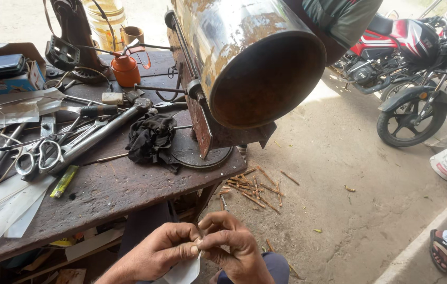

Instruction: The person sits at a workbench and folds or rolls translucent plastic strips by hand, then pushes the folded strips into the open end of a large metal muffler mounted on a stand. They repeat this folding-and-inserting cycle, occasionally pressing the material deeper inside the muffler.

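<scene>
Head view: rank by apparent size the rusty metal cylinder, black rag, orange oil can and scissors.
1. rusty metal cylinder, though nearness to the camera inflates it
2. black rag
3. scissors and orange oil can: look alike, unranked

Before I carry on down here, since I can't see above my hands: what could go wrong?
The large rusty metal cylinder juts past the workbench edge, so rising could mean bumping your head on its rim. Your left hand and right hand pinch a thin pale strip between the fingertips; if it is sheet metal, its edge might cut. The scissors lie open among crowded tools and could snag a reaching hand.
</scene>
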